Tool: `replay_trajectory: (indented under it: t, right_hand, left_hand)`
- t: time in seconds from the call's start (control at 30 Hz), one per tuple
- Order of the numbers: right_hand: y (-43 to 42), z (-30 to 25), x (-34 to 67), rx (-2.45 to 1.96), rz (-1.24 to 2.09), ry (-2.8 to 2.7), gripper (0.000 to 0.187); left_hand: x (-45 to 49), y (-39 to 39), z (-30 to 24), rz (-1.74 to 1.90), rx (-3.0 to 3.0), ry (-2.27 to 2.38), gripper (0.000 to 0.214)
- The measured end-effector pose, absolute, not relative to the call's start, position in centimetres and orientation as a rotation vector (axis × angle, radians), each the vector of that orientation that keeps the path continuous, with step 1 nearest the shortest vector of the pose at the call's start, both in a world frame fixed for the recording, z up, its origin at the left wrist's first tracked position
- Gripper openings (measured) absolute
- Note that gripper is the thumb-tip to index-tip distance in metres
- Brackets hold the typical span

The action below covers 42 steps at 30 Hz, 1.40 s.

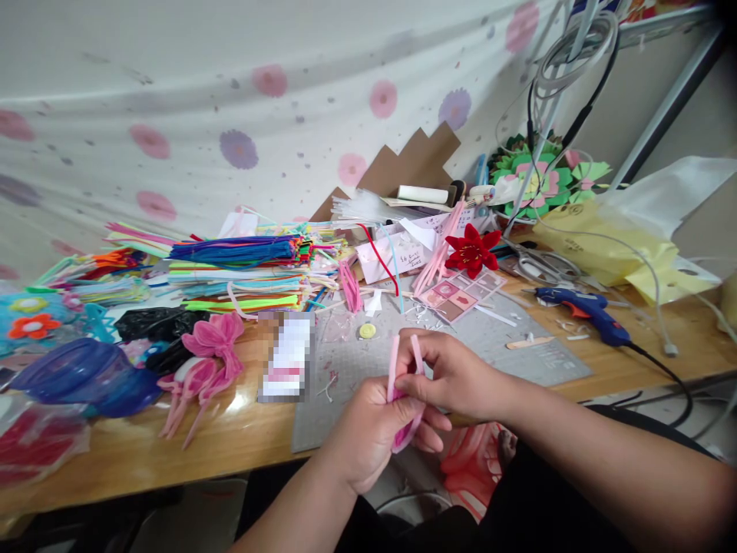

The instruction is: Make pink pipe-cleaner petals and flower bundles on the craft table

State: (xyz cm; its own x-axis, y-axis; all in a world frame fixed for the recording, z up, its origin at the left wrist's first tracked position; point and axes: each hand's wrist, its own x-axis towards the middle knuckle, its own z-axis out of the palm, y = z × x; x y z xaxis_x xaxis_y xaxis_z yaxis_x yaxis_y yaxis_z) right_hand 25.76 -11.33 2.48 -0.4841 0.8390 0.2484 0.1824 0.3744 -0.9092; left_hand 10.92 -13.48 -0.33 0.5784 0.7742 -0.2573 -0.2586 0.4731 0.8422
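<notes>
At the wooden table (230,445), with fingers of left hand (368,432) and right hand (447,370) clamped on the pink strip (393,365), level both tips evenly at twelve o'clock.

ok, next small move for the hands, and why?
Probably pinch together the upper ends of the pink fuzzy U-bent strip: the left hand and right hand both grip it, it curves round below, and those ends stand apart.

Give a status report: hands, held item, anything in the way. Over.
Left hand, right hand: both gripping. Pink fuzzy strip: bent, two ends up. Scraps litter gray mat beyond; hands unobstructed.
</notes>
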Motion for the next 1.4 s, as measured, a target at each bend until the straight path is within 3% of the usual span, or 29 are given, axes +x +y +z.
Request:
replay_trajectory:
  t: [0.27, 0.67, 0.87, 1.17, 1.4]
  right_hand:
    - [-10.9, 2.1, 25.6, -0.672, 1.381, -1.715, 0.019]
    - [-11.0, 1.0, 24.6, -0.823, 1.537, -1.48, 0.03]
    - [-10.8, 1.7, 25.1, -0.907, 1.443, -1.628, 0.031]
    - [-10.9, 1.1, 24.6, -0.728, 1.712, -1.459, 0.029]
    - [-10.4, 2.5, 27.4, -0.477, 1.838, -1.752, 0.023]
  left_hand:
    - [10.8, -13.6, -0.3, 0.649, 0.912, 0.709, 0.024]
    - [10.9, -13.6, -0.6, 0.691, 0.872, 0.712, 0.025]
    - [10.6, -13.6, -0.2, 0.687, 0.81, 0.667, 0.021]
    - [10.0, -13.6, 0.3, 0.609, 0.792, 0.69, 0.02]
    - [9.3, -13.2, 0.8, 0.435, 0.847, 0.642, 0.023]
